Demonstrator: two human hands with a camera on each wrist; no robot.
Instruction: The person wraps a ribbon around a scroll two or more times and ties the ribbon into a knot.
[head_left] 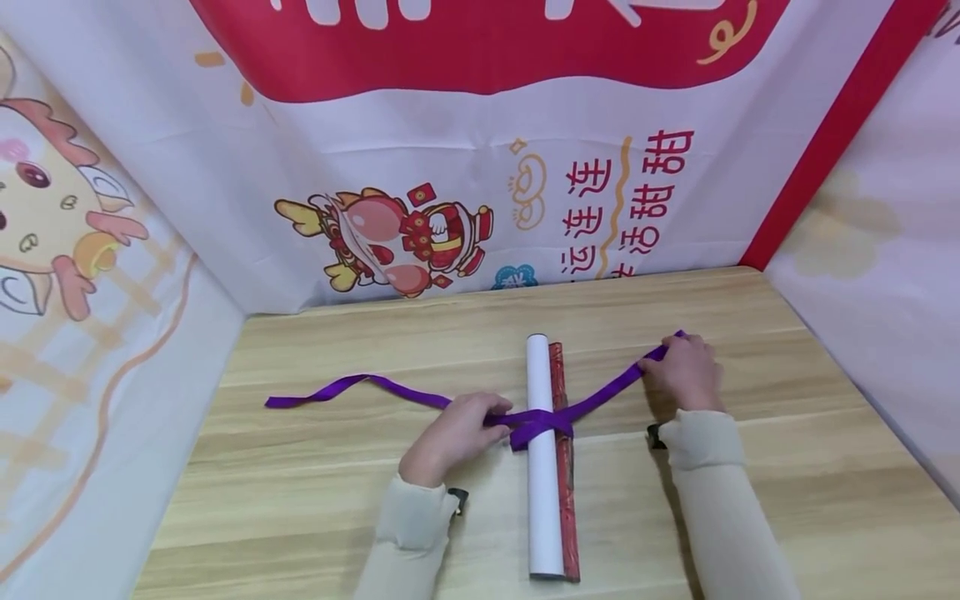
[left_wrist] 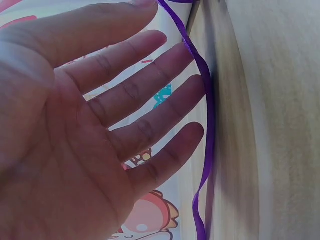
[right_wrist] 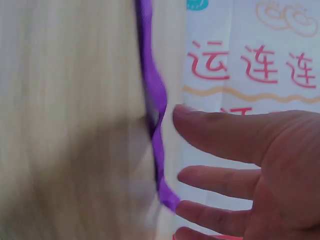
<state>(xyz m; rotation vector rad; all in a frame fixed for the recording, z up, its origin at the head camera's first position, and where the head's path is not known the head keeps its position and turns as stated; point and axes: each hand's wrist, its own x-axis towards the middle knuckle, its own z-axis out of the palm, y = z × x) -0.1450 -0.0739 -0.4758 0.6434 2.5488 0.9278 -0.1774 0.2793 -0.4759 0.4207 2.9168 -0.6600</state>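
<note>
A white rolled paper tube (head_left: 543, 500) lies lengthwise on the table, with a red, wood-like strip (head_left: 567, 525) along its right side. A purple ribbon (head_left: 607, 390) crosses over both near their middle, its two tails running out left and right. Just left of the tube, my left hand (head_left: 459, 429) is at the left tail; in the left wrist view its fingers are spread, the tips by the ribbon (left_wrist: 210, 115). At the right tail's far end is my right hand (head_left: 688, 371). Its fingers look extended in the right wrist view, beside the ribbon (right_wrist: 156, 95), without curling round it.
The light wooden table (head_left: 337, 500) meets a white printed cloth (head_left: 420, 125) at the back. More printed cloth hangs at the left (head_left: 150, 317) and right. Dark straps or camera parts show at both sleeve cuffs.
</note>
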